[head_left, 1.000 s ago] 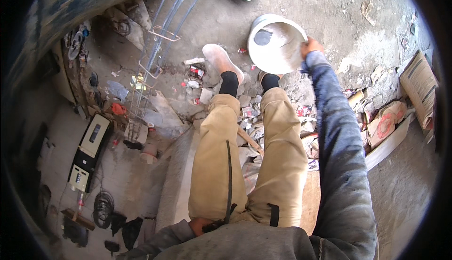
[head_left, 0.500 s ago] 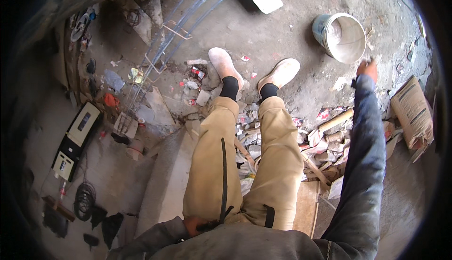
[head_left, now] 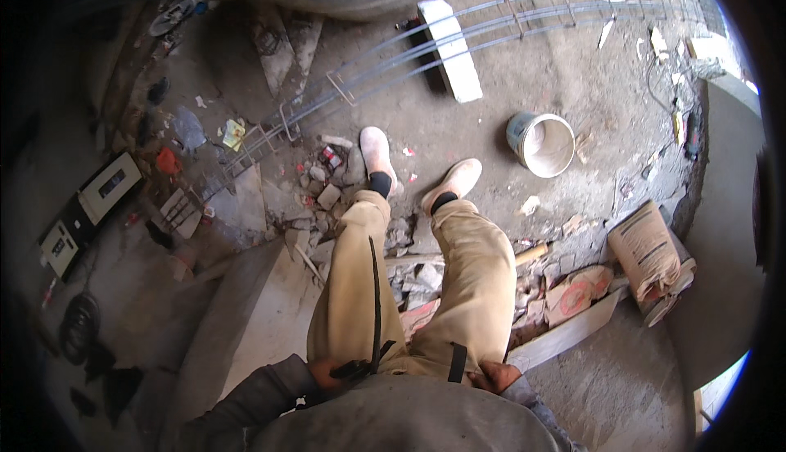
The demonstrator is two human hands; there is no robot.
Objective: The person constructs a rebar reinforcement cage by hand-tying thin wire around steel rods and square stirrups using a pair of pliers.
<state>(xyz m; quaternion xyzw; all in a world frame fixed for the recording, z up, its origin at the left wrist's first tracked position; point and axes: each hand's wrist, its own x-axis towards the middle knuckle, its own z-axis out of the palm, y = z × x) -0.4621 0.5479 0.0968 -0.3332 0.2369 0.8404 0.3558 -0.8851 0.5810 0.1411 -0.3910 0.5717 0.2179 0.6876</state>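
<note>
I look down at my own legs in tan trousers and pale shoes, standing on broken rubble [head_left: 409, 239]. My left hand [head_left: 326, 372] sits at my left hip beside a black strap [head_left: 375, 313]; its fingers are mostly hidden. My right hand [head_left: 496, 377] rests against my right hip and holds nothing. A white bucket [head_left: 547, 145] stands on the dirt floor ahead and to the right of my right foot, well away from both hands.
A long rebar cage [head_left: 491, 30] lies across the floor ahead, with a white block [head_left: 451, 52] on it. A paper cement sack [head_left: 651, 254] and a plank [head_left: 573, 329] lie at the right. Boxes and scattered litter [head_left: 106, 194] fill the left side.
My right arm, stretched out to the bucket a second ago, has come back to my hip. The bucket now stands alone on the floor. My view has shifted back.
</note>
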